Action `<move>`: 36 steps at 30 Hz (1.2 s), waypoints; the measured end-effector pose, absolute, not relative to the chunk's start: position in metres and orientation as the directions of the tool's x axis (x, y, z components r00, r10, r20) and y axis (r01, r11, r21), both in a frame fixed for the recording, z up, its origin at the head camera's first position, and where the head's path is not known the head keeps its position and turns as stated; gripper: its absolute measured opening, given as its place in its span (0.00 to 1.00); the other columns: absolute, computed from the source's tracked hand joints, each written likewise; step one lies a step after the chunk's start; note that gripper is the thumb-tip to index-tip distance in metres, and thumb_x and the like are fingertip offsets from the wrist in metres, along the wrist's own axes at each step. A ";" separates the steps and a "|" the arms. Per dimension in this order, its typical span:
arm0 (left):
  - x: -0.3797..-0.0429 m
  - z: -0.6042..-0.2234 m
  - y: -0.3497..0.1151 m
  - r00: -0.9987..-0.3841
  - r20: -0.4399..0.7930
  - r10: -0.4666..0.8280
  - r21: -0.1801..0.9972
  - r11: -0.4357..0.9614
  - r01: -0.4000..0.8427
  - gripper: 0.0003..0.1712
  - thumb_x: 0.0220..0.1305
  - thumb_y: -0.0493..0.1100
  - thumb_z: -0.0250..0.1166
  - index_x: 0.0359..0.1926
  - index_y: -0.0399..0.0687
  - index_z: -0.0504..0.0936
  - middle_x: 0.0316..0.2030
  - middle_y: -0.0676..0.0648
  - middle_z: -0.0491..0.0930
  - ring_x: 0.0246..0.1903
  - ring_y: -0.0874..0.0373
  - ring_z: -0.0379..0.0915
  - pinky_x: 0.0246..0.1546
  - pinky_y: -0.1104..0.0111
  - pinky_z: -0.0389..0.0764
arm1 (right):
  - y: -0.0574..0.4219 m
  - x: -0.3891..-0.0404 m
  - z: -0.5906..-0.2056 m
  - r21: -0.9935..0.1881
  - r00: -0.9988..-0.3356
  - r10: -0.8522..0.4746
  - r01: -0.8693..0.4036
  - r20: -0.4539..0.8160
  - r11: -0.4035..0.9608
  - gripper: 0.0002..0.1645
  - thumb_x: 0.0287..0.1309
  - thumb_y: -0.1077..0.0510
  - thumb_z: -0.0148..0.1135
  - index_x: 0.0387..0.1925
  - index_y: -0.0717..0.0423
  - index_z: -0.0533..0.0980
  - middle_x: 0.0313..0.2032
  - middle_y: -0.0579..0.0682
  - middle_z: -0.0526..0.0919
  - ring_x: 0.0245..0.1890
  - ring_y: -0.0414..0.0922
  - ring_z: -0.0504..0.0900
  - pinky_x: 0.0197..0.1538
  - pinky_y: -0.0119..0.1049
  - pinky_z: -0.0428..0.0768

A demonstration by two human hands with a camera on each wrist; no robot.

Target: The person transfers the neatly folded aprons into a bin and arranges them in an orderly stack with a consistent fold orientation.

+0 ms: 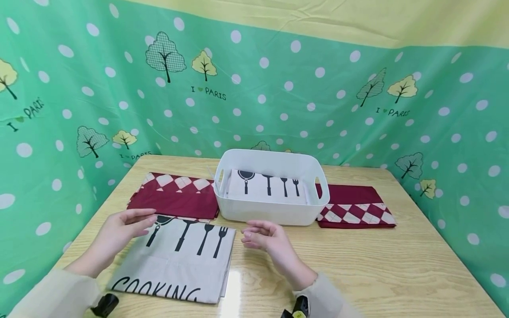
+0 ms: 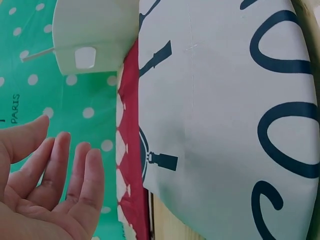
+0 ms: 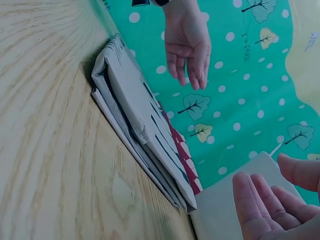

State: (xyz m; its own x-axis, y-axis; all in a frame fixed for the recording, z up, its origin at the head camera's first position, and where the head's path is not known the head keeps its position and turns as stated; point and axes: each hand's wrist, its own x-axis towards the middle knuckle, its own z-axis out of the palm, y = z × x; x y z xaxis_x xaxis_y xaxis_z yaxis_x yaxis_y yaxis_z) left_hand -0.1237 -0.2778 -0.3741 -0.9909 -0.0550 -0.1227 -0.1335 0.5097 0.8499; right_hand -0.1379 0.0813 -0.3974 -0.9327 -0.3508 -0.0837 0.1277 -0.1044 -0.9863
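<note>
A folded white cloth (image 1: 179,260) printed with black utensils and the word COOKING lies at the table's front left. Over its far left corner is my left hand (image 1: 124,227), fingers loosely bent and holding nothing. My right hand (image 1: 268,243) hovers between that cloth and the white basket (image 1: 262,214), its fingers relaxed around nothing. Inside the basket lies another folded white cloth (image 1: 266,187) with the same utensil print. In the right wrist view, the front cloth's layered folds (image 3: 145,130) show along its side.
A folded dark red cloth (image 1: 179,201) with pale diamonds lies left of the basket, partly under the front cloth's far edge. A similar red cloth (image 1: 354,207) lies on the right. The wooden table (image 1: 377,265) is backed by a green dotted curtain (image 1: 278,101).
</note>
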 end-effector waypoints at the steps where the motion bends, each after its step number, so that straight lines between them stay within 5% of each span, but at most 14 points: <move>1: -0.124 -0.375 -0.279 -0.990 -0.127 -0.056 0.852 0.505 -0.138 0.37 0.70 0.55 0.60 0.67 0.30 0.67 0.60 0.32 0.77 0.39 0.79 0.78 0.41 0.77 0.83 | 0.081 -0.138 -0.398 -0.985 -0.933 -0.351 0.130 -0.084 -0.110 0.30 0.60 0.67 0.61 0.61 0.77 0.66 0.51 0.70 0.79 0.40 0.43 0.86 0.53 0.41 0.85; 18: -0.125 -0.389 -0.294 -0.991 -0.116 -0.067 0.857 0.498 -0.134 0.37 0.70 0.52 0.62 0.66 0.26 0.67 0.55 0.36 0.82 0.39 0.79 0.78 0.40 0.74 0.84 | 0.073 -0.138 -0.417 -0.972 -0.925 -0.354 0.195 -0.138 -0.130 0.30 0.58 0.67 0.63 0.60 0.76 0.68 0.49 0.69 0.81 0.39 0.45 0.87 0.51 0.42 0.85; 36: -0.121 -0.400 -0.305 -0.988 -0.120 -0.094 0.854 0.498 -0.151 0.36 0.69 0.50 0.63 0.66 0.27 0.67 0.49 0.56 0.84 0.37 0.80 0.76 0.38 0.76 0.83 | 0.067 -0.129 -0.431 -0.960 -0.903 -0.391 0.245 -0.175 -0.134 0.29 0.59 0.69 0.62 0.61 0.77 0.68 0.49 0.70 0.81 0.38 0.45 0.87 0.49 0.42 0.86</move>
